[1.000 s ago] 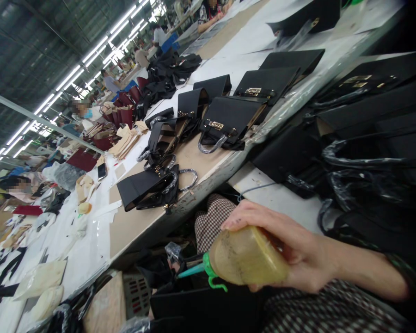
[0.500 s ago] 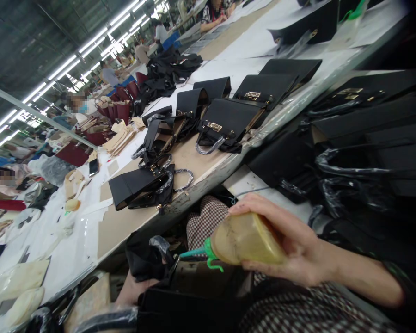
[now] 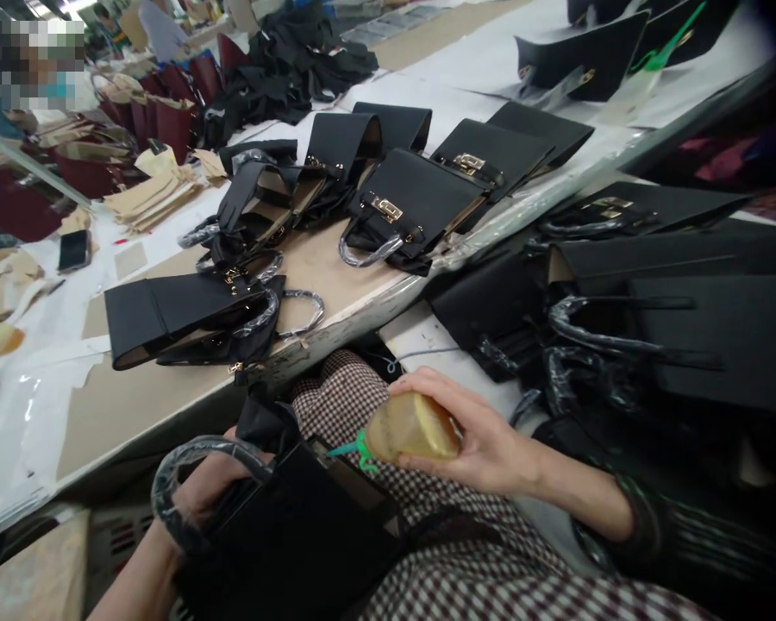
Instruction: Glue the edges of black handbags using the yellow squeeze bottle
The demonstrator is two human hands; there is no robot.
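My right hand [image 3: 466, 431] is wrapped round a squeeze bottle [image 3: 401, 429] with yellowish contents and a green cap, held on its side. Its thin green nozzle points left, with the tip at the top edge of a black handbag [image 3: 297, 517] on my lap. My left hand [image 3: 216, 474] grips the bag at its upper left, behind a plastic-wrapped handle [image 3: 168, 483]; most of its fingers are hidden by the black material. The bag's brown lining shows along the opening.
Several black handbags lie on the table [image 3: 336, 285], including one with a gold clasp [image 3: 420, 198]. More black bags [image 3: 717, 310] are stacked at my right. A phone [image 3: 74, 251], tan pieces [image 3: 152, 194] and dark red bags [image 3: 168, 121] are farther left. Another person [image 3: 39, 69] sits beyond.
The view has tilted down and shifted. The bag on my lap and my left hand show more fully now. The bottle stays in my right hand, its nozzle still at the bag's edge.
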